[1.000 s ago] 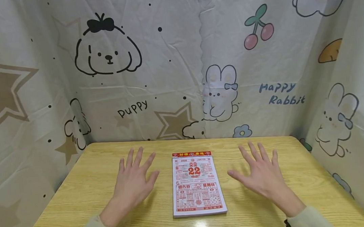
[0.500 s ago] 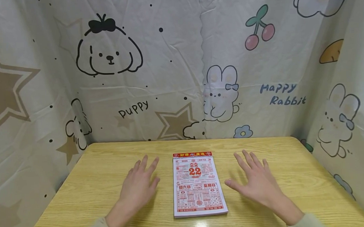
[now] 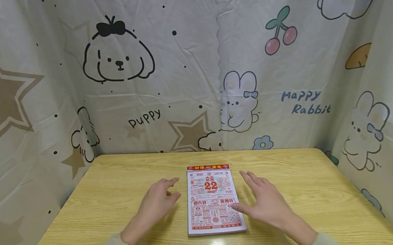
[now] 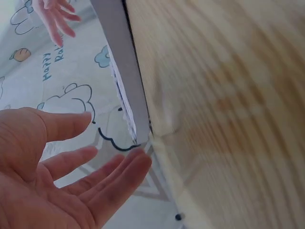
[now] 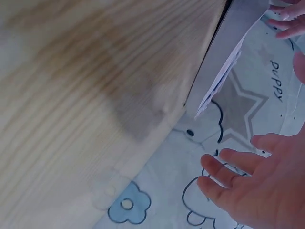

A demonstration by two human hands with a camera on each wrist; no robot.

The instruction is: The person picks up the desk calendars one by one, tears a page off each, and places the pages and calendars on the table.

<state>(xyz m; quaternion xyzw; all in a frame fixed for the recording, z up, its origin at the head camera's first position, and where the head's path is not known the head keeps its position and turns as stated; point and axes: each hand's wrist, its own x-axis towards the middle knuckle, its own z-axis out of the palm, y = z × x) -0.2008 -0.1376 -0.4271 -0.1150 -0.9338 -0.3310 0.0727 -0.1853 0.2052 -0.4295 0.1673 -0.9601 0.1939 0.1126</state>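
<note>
On the table [image 3: 113, 184], spread left hand [image 3: 157, 204] and right hand [image 3: 267, 204] flank the calendar [image 3: 213, 199]; a careless one-sided grab would likely skew it or crease its top sheet.

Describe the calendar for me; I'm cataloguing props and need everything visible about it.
The calendar is a thick tear-off pad of white paper printed in red, with a red header strip and a large "22" on its top sheet. It lies flat, face up, mid-table, header at the far end. The right hand's thumb reaches its right edge; the left hand stays beside it, apart.
</note>
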